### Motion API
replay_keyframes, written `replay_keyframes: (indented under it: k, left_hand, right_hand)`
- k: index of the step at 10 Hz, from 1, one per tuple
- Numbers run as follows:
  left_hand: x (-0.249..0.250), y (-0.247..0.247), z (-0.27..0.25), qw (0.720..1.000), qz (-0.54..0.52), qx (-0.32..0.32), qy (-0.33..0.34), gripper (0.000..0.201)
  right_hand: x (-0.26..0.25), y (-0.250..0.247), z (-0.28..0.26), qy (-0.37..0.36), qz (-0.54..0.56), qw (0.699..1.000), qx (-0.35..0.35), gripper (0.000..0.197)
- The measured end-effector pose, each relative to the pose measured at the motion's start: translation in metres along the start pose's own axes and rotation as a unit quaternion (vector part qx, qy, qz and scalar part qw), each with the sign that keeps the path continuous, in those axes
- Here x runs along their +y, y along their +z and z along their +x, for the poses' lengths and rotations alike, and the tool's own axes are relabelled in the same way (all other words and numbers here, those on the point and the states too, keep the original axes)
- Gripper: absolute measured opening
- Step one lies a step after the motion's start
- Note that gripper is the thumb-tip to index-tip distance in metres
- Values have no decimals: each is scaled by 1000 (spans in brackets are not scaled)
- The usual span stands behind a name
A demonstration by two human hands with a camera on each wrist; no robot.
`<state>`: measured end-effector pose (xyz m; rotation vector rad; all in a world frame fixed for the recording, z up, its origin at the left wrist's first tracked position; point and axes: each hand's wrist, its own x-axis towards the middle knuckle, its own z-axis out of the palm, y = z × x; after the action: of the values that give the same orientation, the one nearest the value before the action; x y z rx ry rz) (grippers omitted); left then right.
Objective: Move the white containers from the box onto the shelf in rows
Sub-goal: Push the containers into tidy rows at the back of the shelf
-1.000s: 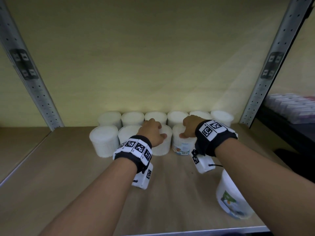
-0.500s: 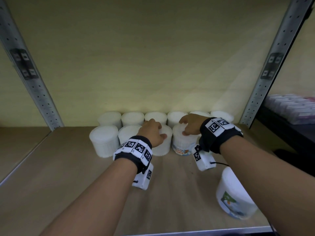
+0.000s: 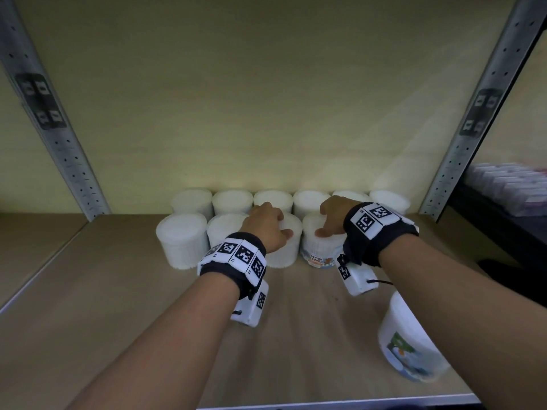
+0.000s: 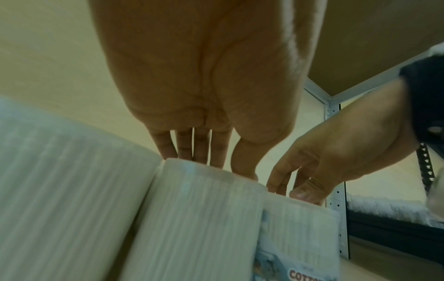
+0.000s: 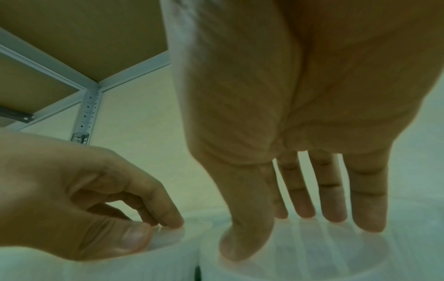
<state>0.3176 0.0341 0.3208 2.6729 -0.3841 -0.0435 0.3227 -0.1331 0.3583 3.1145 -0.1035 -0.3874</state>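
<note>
Two rows of white containers stand at the back of the shelf [image 3: 88, 291], a back row [image 3: 232, 201] and a shorter front row [image 3: 180, 244]. My left hand [image 3: 270, 223] rests its fingertips on top of the third front container [image 3: 284, 253]. In the left wrist view its fingers [image 4: 201, 152] point down onto that lid [image 4: 192, 218]. My right hand [image 3: 331, 217] touches the lid of the fourth front container [image 3: 321, 253], which carries a "Cotton Buds" label. The right wrist view shows its straight fingers [image 5: 331, 199] and thumb lying on the lid [image 5: 312, 252]. The box is out of view.
One more labelled white container [image 3: 408, 344] lies tilted near the shelf's front right edge, below my right forearm. Perforated metal uprights [image 3: 59, 143] [image 3: 473, 128] flank the bay. A neighbouring shelf on the right holds pale packages [image 3: 509, 184]. Bare board stretches left of the rows.
My right wrist has drifted slightly right and its thumb now lies on the labelled container's lid. The left hand has stayed where it was.
</note>
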Motion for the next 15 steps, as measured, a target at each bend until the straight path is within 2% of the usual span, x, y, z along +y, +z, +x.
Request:
replay_keyframes:
  k: [2,3,10,14,15]
  left_hand:
    - [1,-1,0,1000,-1,2,-1,51]
    - [2,-2,-1,1000,0,0,-1,51]
    - [5,-8,-2,1000,15,-26,4,53]
    - [4,-18,0,995,14,-96,32,50]
    - [4,-18,0,997,-18,-67,32,46]
  right_hand:
    - [1,-3,-2,-21,-7,1000,-1,62]
    - [3,-3,-1,-40,-4,999,-15,68]
    - [11,1,2,-79,-16,997,0,68]
    - [13,3,8,-87,-7,996,11,68]
    - [14,3,9,-85,-5,996,9,68]
